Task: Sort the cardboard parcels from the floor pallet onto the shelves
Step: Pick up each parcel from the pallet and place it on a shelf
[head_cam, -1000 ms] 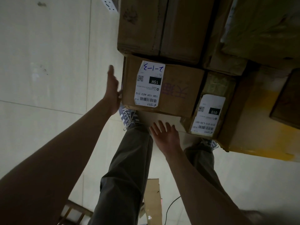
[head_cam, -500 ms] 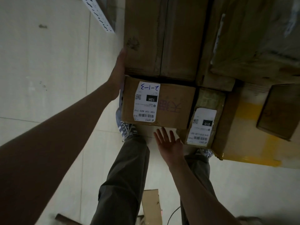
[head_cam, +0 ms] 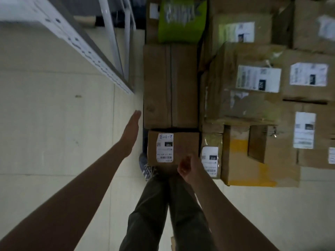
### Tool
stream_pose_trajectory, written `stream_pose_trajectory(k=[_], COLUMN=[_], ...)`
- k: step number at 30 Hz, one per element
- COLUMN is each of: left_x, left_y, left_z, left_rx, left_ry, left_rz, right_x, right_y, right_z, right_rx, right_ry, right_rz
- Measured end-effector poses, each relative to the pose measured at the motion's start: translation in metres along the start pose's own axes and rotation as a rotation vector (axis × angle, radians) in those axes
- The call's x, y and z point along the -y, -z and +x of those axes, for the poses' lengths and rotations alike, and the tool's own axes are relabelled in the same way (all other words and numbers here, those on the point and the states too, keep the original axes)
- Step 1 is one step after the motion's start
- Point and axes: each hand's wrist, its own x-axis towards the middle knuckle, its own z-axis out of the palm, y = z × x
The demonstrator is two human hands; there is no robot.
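- White shelf rail [head_cam: 87, 49] at far left, over pale floor.
- Left hand [head_cam: 131, 129] flat, fingers straight, just beside long plain box [head_cam: 170, 86].
- Labelled parcel [head_cam: 173, 149] in front of that box, long axis left-right, label upside down.
- Right hand [head_cam: 189, 168] at its near corner, fingers loosely curled, gripping nothing visible.
- Tall stacked cartons [head_cam: 253, 98] crowding right.

i have a single wide-angle view, worn on the head and pitched steeply down, so the frame looks almost straight at the pale tiled floor [head_cam: 54, 124] and along my own dark trouser legs [head_cam: 154, 205] toward the bottom edge. both bare forearms run in from the lower corners. the stack of brown cardboard parcels [head_cam: 170, 84] fills the centre and right, close under the lens, and the white perforated shelf upright [head_cam: 87, 46] slants across the upper left. edges bend and soften with the wide lens; far labels are blurred. there is no second view to overlap with.
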Motion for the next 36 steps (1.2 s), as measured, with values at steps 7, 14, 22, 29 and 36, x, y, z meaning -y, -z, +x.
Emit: stream_pose_trajectory(k=[7, 14, 22, 29, 36], left_x=[-0.057, -0.112, -0.166, -0.227, -0.270], left_y=[-0.014, -0.036, -0.056, -0.048, -0.041], left_z=[-0.016, -0.024, 0.013, 0.109, 0.263], left_rx=[0.025, -0.001, 0.003, -0.023, 0.014], left_ry=[-0.057, -0.076, -0.103, -0.107, -0.066], left_rz=[0.097, 0.171, 0.261, 0.323, 0.317], right_x=[0.078, 0.125, 0.174, 0.211, 0.264], right_y=[-0.047, -0.068, -0.108, -0.158, -0.246], right_z=[-0.050, -0.080, -0.092, -0.058, 0.009], right_rx=[0.152, 0.262, 0.364, 0.359, 0.286], right_ry=[0.282, 0.428, 0.514, 0.558, 0.745], right_rz=[-0.259, -0.435, -0.461, -0.466, -0.329])
